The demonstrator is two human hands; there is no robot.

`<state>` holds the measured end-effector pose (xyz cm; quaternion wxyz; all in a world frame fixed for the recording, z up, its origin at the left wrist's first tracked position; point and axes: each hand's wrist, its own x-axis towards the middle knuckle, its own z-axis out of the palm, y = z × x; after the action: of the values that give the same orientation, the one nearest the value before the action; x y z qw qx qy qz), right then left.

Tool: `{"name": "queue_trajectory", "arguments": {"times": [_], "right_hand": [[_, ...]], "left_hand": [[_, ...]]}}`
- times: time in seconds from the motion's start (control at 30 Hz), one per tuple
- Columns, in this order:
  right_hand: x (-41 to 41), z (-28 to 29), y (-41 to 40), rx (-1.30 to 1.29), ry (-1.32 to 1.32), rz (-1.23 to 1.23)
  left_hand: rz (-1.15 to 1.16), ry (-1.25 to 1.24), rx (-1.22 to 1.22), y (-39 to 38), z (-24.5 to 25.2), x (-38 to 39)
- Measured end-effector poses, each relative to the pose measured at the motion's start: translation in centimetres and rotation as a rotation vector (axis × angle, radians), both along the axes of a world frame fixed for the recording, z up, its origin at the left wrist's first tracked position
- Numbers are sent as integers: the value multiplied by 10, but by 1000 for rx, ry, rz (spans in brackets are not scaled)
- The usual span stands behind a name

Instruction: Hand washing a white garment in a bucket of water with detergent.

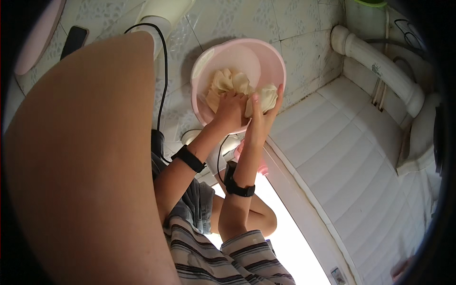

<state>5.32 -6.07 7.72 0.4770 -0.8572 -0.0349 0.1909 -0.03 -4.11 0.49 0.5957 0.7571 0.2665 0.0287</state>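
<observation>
Cream cloth (224,82) lies bunched in a pale pink plastic basin (275,67) on the tiled floor. My left hand (231,108) reaches into the basin, its fingers curled over and gripping the cloth. Close beside it, near the rim, my right hand (264,114) holds a balled wad of cream cloth (268,96) between thumb and fingers. Whether the wad and the bunch are one piece, I cannot tell. Each wrist carries a black strap, the left wrist strap (188,159) and the right wrist strap (242,188).
My bare leg (85,142) fills the left side. A black cable (165,71) runs past it. Beyond lie a dark phone (75,41) and a pink rim (39,35). A white drainpipe (381,67) and a tiled ledge (331,135) stand at right.
</observation>
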Motion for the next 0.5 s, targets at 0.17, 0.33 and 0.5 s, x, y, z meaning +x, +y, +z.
{"name": "queue_trajectory", "arguments": {"times": [0.17,0.33,0.5], "right_hand": [[2,-6,-8,-15,21,-53],[5,-8,-10,143,245,-472],[19,-16,-30,795,568,-336]], "left_hand": [[-192,78,-43,-1,12,-2],[-90,17,-45,-5,0,-8],[-183,58,-427,14,8,-6]]}}
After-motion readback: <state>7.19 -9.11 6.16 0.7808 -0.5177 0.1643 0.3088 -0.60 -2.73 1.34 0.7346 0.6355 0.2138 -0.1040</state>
